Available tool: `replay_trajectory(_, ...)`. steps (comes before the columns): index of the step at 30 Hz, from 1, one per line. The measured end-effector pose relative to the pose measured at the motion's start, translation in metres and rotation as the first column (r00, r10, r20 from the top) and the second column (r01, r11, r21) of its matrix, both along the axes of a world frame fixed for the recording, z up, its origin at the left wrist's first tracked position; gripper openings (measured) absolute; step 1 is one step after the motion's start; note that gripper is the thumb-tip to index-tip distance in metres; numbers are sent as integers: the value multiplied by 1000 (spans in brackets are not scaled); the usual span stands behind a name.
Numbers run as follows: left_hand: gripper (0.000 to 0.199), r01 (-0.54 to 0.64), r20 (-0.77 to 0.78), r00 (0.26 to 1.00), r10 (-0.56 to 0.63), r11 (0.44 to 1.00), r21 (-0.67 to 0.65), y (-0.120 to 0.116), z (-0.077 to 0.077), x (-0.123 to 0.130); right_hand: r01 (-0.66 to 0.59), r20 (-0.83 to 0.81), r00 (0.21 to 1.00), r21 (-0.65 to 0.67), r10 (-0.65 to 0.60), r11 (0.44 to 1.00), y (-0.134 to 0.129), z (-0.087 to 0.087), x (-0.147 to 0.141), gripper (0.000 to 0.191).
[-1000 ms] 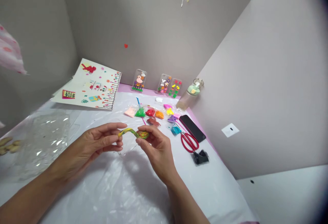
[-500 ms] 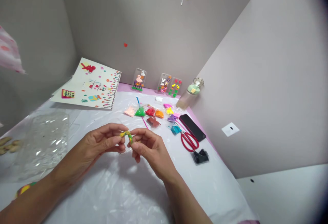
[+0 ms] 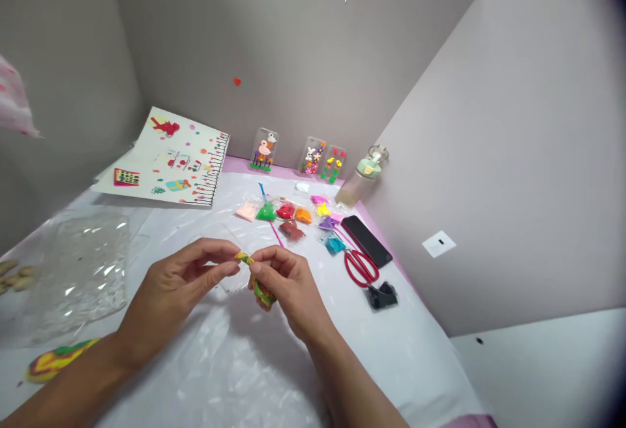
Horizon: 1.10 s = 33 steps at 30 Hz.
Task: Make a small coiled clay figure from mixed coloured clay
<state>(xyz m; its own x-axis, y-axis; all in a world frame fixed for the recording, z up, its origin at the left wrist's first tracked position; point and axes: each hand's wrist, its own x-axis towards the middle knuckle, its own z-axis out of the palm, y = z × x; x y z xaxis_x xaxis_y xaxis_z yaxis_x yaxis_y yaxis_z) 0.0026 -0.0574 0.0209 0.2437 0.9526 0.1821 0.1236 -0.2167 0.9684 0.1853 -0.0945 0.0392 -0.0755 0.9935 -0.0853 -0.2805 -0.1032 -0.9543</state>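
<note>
A strip of yellow and green marbled modelling clay (image 3: 265, 293) is held between my two hands above the table. My right hand (image 3: 281, 278) is closed round it, with a thicker part hanging below the fingers. At its thin upper end, the thumb and forefinger of my left hand (image 3: 190, 278) pinch around the tip. A larger marbled clay piece (image 3: 56, 361) in yellow, green and dark red lies by my left forearm, partly covered by it. Beneath my hands, a clear flat thing is partly visible on the plastic sheet.
Small bags of coloured clay (image 3: 267, 211) lie beyond my hands. Red-handled scissors (image 3: 360, 268), a black phone (image 3: 366, 241) and a black clay bag (image 3: 382, 295) are at right. Decorated phone cases (image 3: 265, 149) and a bottle (image 3: 360, 177) stand behind. A clear plastic tray (image 3: 92, 265) and decorated sheet (image 3: 183, 160) are left.
The clay strip, arched between both hands before, now shows a thick part below my right fingers. My left fingers have opened slightly. More of the larger clay piece shows by my left forearm.
</note>
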Motion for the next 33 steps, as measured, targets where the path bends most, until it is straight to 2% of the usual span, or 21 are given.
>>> replay_trajectory(5, 11, 16, -42, 999, -10, 988, 155, 0, -4, -1, -9, -5, 1000, -10, 9, 1000, -1, 2, -1, 35)
replay_trajectory(9, 4, 40, -85, 996, -15, 953, 302, -1, -5, 1, -29, -8, 1000, 2, 29, 1000, -1, 1, -2, 37)
replay_trajectory(11, 3, 31, -114, 993, 17, 913, 407, -3, -6, 2, -33, -1, 999, -9, 33, 999, -1, -1, -3, 38)
replay_trajectory(14, 3, 26, -168, 981, 92, 805, 593, -4, -9, 4, -42, 22, 999, -30, 43, 999, 0, -3, -5, 36)
replay_trajectory(16, 7, 40, -207, 969, 134, 742, 669, -5, -11, 4, -42, 32, 999, -34, 44, 999, 0, -4, -6, 33)
replay_trajectory(17, 7, 44, -215, 966, 142, 730, 682, -5, -12, 4, -40, 34, 999, -35, 41, 999, 0, -4, -6, 32)
replay_trajectory(18, 7, 47, -216, 967, 136, 737, 674, -6, -12, 4, -37, 35, 999, -37, 38, 999, -1, -4, -6, 31)
replay_trajectory(20, 4, 36, -188, 978, 94, 809, 587, -6, -11, 4, -25, 38, 999, -39, 26, 999, -1, -4, -5, 30)
replay_trajectory(22, 10, 5, -144, 988, 60, 909, 417, -6, -9, 3, -12, 42, 999, -40, 14, 999, -1, -2, -5, 29)
replay_trajectory(24, 18, -6, -124, 992, 36, 971, 239, -4, -6, 1, -4, 47, 999, -37, 6, 999, -1, -1, -4, 29)
replay_trajectory(26, 23, 45, -126, 992, -30, 992, 121, -1, -4, 0, -8, 52, 999, -31, 9, 1000, -1, 0, -3, 28)
replay_trajectory(29, 27, 158, -119, 981, -156, 987, 11, 3, -2, -1, -20, 49, 999, -23, 21, 1000, -1, 1, -2, 28)
replay_trajectory(33, 26, 179, -64, 981, -184, 981, -72, 4, 0, -1, -19, 46, 999, -28, 20, 999, -2, 2, -3, 30)
